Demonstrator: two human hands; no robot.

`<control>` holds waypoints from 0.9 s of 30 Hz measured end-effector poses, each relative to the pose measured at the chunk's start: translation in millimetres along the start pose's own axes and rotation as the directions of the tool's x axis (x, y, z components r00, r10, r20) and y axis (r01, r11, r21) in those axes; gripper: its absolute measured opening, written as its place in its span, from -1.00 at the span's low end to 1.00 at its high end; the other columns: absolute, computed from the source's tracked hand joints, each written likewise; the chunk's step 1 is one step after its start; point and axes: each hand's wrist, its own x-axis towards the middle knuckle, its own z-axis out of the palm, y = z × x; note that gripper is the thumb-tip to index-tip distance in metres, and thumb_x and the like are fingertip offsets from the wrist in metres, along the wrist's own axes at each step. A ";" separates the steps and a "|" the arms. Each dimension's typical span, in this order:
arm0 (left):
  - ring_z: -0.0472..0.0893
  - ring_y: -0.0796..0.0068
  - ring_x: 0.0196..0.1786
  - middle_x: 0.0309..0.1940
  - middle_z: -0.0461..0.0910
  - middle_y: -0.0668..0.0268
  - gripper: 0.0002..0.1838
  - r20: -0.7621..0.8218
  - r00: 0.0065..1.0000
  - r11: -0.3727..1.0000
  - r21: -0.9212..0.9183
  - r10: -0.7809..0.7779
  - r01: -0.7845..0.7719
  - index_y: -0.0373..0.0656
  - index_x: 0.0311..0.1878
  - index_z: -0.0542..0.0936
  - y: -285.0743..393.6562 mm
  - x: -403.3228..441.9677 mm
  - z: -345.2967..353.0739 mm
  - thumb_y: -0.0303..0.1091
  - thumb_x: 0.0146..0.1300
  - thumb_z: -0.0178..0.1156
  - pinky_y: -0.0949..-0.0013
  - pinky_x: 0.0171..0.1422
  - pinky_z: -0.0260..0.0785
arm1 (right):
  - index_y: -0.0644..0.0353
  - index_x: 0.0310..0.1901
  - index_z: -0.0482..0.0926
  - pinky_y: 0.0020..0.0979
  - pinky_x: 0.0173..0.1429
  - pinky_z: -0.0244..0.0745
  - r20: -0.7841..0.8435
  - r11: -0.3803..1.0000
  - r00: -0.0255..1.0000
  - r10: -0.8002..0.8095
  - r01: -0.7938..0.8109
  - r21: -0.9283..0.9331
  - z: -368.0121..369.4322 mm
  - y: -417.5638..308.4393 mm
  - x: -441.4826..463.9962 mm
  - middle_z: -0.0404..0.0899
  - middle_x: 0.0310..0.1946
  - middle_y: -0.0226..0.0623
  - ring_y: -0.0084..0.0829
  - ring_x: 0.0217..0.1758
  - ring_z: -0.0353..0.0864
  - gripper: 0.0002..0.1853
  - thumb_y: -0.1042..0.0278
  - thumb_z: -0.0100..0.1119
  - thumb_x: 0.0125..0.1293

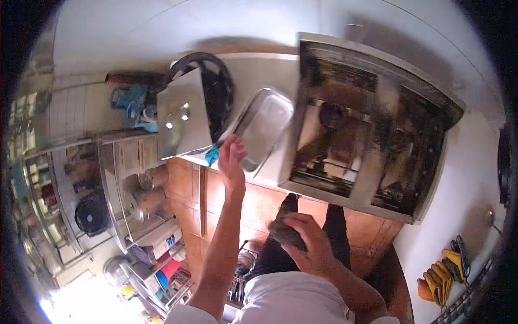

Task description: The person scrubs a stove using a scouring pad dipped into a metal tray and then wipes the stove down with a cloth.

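Note:
My right hand (313, 243) is closed around a dark grey, rough-looking scouring pad (287, 234), held in front of my body below the counter edge. My left hand (233, 155) is stretched forward with loosely bent fingers apart and nothing visible in them. It hovers at the near left side of a shallow rectangular metal tray (265, 125); whether it touches the tray cannot be told. A crumpled teal cloth (213, 156) lies just left of that hand, at the counter's edge.
A stove (372, 208) with dark, stained burner wells stands to the right. Left of the tray, a square metal sheet (183, 116) leans over a black round rack (222, 86). Blue items (139, 108) sit farther left. Yellow gloves (440, 278) hang at lower right.

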 end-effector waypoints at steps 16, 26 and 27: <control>0.63 0.48 -0.07 0.00 0.66 0.25 -0.69 0.144 0.833 0.752 0.531 -0.534 0.390 -0.22 0.15 0.59 -113.3 -129.9 -305.0 -0.34 0.42 0.16 0.39 -0.04 0.54 | 0.12 0.00 0.63 0.14 0.09 0.41 -0.524 0.519 0.851 -0.027 -0.437 -0.735 216.2 210.8 291.3 0.49 0.07 -0.04 0.10 0.13 0.45 -0.71 0.34 0.12 0.26; 0.61 0.37 -0.01 0.03 0.64 0.17 -0.65 0.274 0.861 0.821 0.515 -0.428 0.245 -0.24 0.21 0.55 -75.6 -63.3 -249.1 -0.35 0.41 0.12 0.31 0.07 0.52 | 0.10 -0.03 0.58 -0.03 -0.03 0.50 -0.470 0.635 0.882 0.027 -0.378 -0.674 217.0 172.4 268.9 0.48 0.09 -0.08 -0.01 0.04 0.52 -0.74 0.35 0.15 0.25; 0.61 0.38 0.00 0.04 0.64 0.18 -0.66 0.285 0.865 0.838 0.491 -0.413 0.238 -0.24 0.20 0.55 -71.4 -58.0 -240.3 -0.36 0.42 0.12 0.32 0.07 0.52 | 0.13 0.04 0.54 0.04 -0.01 0.50 -0.369 0.648 0.909 0.195 -0.402 -0.647 216.2 160.6 265.3 0.46 0.16 -0.01 0.02 0.09 0.51 -0.69 0.36 0.18 0.25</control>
